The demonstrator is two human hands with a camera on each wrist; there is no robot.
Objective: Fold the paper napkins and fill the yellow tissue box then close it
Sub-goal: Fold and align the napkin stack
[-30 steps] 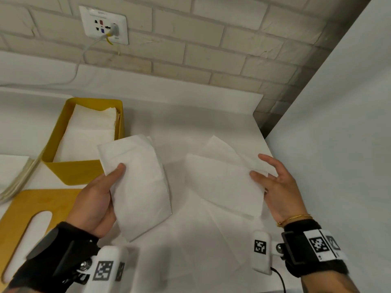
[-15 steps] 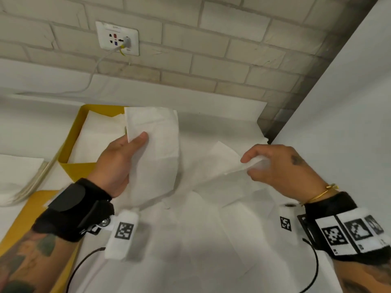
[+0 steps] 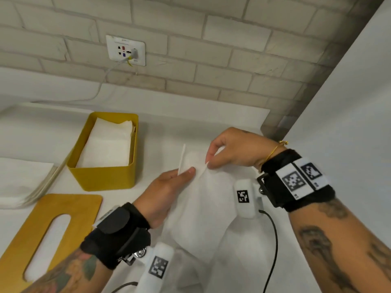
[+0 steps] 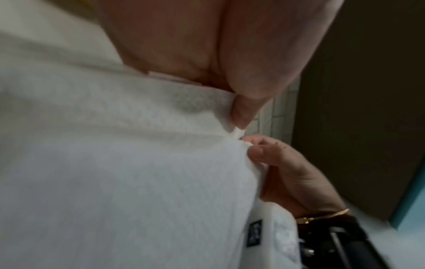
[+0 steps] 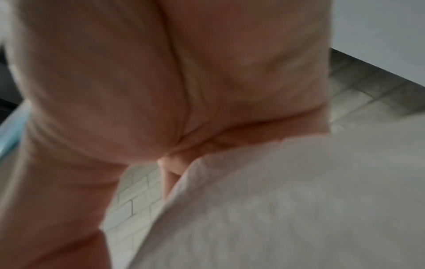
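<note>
**While both hands pinch one napkin, the corners are to be matched before any crease is set**

As the napkin (image 3: 196,208) is held up off the counter (image 3: 179,132) by its top edge, the fold in hand is judged to be a doubling-over of the sheet, not yet creased. It is pinched by the left hand (image 3: 165,195), thumb on the near face and fingers hidden behind, and by the right hand (image 3: 230,151), whose thumb and forefinger are closed on a small tab of paper at the same edge. In the left wrist view the two pinch points are seen almost touching.

For a clean result, the two upper corners should be brought level and the side edges checked for alignment before the paper is laid down. Only light tension should be applied, since thin tissue is likely to tear or stretch at a pinched corner. The crease is best pressed flat on the counter, from the middle outward.

The napkin is white, soft and faintly embossed, and hangs limp below the hands. It is seen just right of the frame's centre in the head view.

The yellow tissue box (image 3: 105,163) stands open at nine o'clock from the hands, near but apart, with a stack of folded napkins (image 3: 108,144) already inside. Its slotted lid (image 3: 50,235) lies flat at about eight o'clock, and a pile of unfolded napkins (image 3: 23,182) is seen further out at nine.
</note>
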